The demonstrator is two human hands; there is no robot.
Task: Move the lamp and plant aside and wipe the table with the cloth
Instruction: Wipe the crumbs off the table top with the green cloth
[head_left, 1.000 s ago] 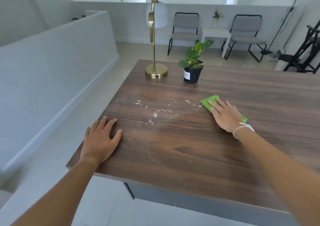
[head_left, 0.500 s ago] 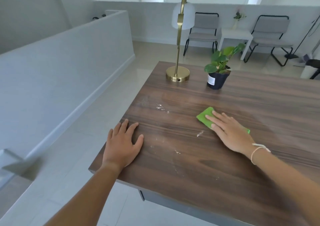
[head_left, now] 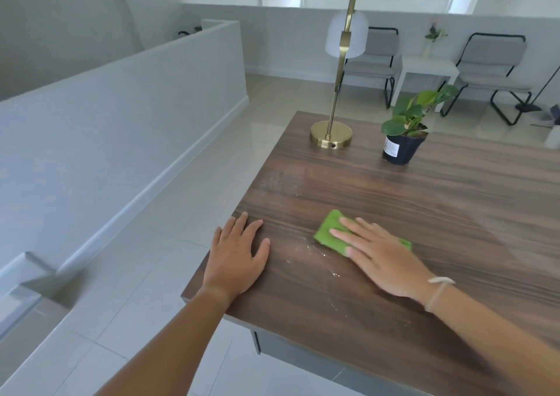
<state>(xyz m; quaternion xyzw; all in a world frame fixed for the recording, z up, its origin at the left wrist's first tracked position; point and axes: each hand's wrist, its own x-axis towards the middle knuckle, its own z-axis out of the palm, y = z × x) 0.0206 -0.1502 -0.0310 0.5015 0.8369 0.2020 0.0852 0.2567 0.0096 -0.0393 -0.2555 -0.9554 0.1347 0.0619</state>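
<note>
A dark wooden table (head_left: 454,213) fills the right of the view. My right hand (head_left: 385,259) lies flat on a green cloth (head_left: 328,232), pressing it to the tabletop near the front left. My left hand (head_left: 236,259) rests palm down, fingers spread, at the table's left front edge, holding nothing. White crumbs and smears (head_left: 309,250) lie between my hands. A brass lamp (head_left: 331,138) with a white shade stands at the far left corner. Right of it is a green plant in a black pot (head_left: 403,147).
A low grey partition wall (head_left: 121,122) runs along the left, with tiled floor (head_left: 121,320) between it and the table. Two grey chairs (head_left: 491,71) and a small white side table (head_left: 427,74) stand at the back wall.
My right hand has slid the green cloth leftward and toward me across the crumbs, which are now fewer. My view has swung left. My left hand stayed flat on the table edge.
</note>
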